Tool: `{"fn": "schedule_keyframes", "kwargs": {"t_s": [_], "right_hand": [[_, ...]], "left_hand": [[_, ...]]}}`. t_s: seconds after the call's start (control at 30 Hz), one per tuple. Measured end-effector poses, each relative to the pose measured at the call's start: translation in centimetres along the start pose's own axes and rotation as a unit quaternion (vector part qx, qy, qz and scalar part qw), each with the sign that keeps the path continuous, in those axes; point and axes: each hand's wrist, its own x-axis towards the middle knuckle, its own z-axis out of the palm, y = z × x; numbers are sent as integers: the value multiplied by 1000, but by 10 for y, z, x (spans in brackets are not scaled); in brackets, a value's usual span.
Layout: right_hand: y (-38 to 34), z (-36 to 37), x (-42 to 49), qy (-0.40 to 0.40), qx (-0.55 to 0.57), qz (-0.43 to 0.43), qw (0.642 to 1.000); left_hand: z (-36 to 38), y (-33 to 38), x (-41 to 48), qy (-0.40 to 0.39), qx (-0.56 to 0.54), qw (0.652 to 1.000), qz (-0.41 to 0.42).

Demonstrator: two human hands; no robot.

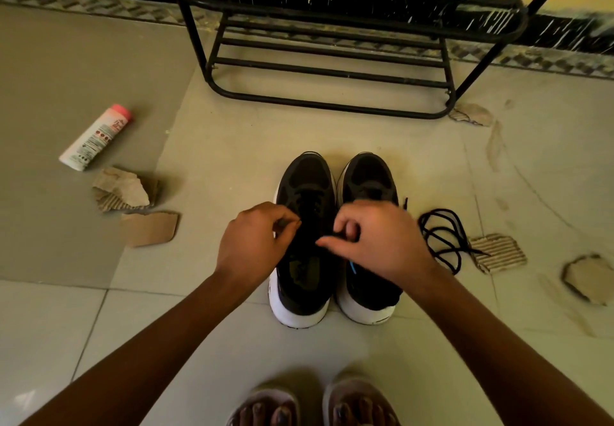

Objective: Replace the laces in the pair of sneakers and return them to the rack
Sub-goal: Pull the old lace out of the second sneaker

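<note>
The left hand (255, 243) is curling its thumb and forefinger together, pinching the threaded lace (312, 203) at the tongue of the near sneaker (305, 176), which is sitting on the tiled floor (232, 146) directly under and between both hands, toe pointing away. The right hand (375, 243) is hovering just beside the left over the same lacing, its fingers bending inward and one finger pointing across toward the left hand; against the black upper I cannot tell whether it is gripping anything. The second sneaker (367, 173) is standing under the right hand, touching its partner. A loose black lace (442, 236) is lying coiled just outside the right hand, partly over a scrap of corrugated cardboard (498, 253). Well beyond both hands the black metal shoe rack (332, 73) is standing against the wall. Far out past the left hand a white bottle with a pink cap (96, 136) is lying on its side near torn cardboard pieces (133, 199)
</note>
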Motion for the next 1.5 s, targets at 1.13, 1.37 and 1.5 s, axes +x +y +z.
{"fn": "schedule_keyframes", "kwargs": {"t_s": [1.13, 1.37, 1.5], "right_hand": [[-27, 32, -6, -91, -46, 131, 986], [-16, 26, -5, -94, 117, 164, 975], [-10, 21, -2, -54, 240, 181, 952]], "left_hand": [[-105, -36, 56, 244, 83, 966, -36], [-88, -39, 47, -125, 69, 990, -8], [-47, -18, 25, -205, 96, 974, 2]]}}
